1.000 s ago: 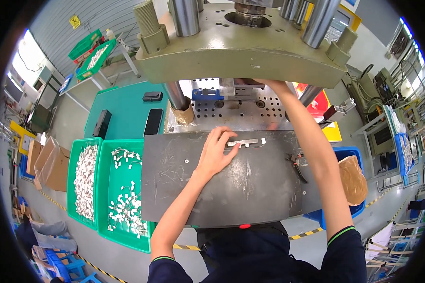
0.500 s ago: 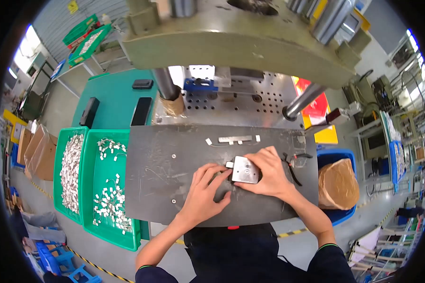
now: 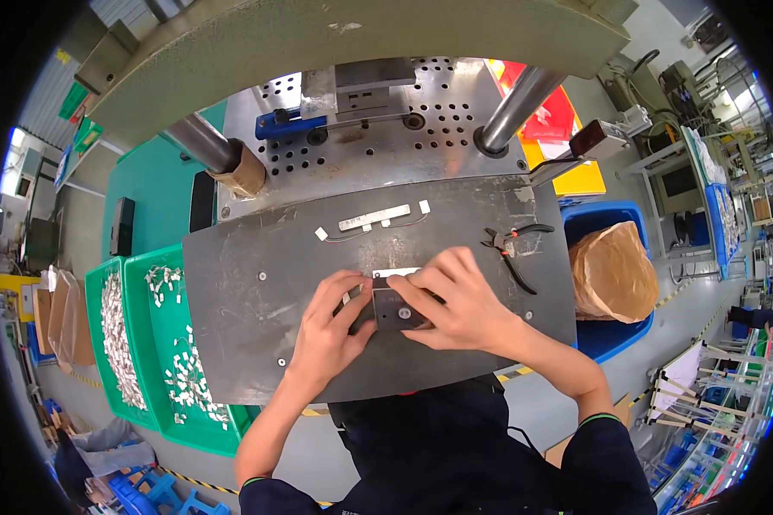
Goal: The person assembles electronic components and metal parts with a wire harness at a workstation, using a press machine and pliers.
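Note:
A small metal block (image 3: 397,314) with a dark, shiny face and a round stud lies between my hands on the dark metal plate (image 3: 232,330). Along its far edge runs a bright silver strip. My right hand (image 3: 462,307) is closed round the block's right side, its index finger laid over the top. From the other side, the bent fingers of my left hand (image 3: 328,324) press on the block's left edge. A small white piece shows by the left fingers; its kind cannot be made out. Beyond the hands lies a pale bar (image 3: 374,217) with a thin cable and white connectors.
Cutting pliers (image 3: 508,251) lie to the right on the plate. At left stand green trays (image 3: 199,433) of white connectors with cables. A blue bin (image 3: 614,343) with a brown paper bag is at right. The press's steel columns (image 3: 524,107) and perforated bed (image 3: 352,172) rise beyond.
The block has been turned, so its dark face now shows instead of the bright one. My left fingers have come in against its edge. The whole view has shifted.

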Motion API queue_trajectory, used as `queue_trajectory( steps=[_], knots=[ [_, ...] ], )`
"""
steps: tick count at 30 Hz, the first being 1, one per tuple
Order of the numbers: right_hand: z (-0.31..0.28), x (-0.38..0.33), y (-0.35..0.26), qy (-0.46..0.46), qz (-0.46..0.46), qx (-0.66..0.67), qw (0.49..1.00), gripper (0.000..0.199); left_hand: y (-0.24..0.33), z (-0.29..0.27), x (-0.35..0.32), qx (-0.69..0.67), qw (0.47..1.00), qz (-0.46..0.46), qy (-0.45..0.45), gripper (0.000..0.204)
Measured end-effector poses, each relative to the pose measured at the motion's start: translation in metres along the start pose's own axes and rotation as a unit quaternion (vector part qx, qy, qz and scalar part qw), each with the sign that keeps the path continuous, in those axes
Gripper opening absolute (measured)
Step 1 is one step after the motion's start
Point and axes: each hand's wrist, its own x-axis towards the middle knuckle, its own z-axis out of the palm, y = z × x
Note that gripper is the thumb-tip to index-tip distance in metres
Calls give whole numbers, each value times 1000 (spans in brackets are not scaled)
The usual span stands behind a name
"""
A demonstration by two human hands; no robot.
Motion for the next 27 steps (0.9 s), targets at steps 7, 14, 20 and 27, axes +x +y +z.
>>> queue_trajectory(
  steps=[7,14,20,27],
  knots=[
    [-35,2,69,53,248,-106,962,62,-12,6,18,41,995,-47,80,52],
    [-15,-9,64,102,297,-159,936,59,-12,-2,28,48,995,-48,71,32],
    [7,12,34,-16,144,64,987,31,-14,-7,32,66,996,-29,45,22],
    [9,14,30,134,134,103,977,26,-23,-16,36,8,993,15,118,23]
  ],
)
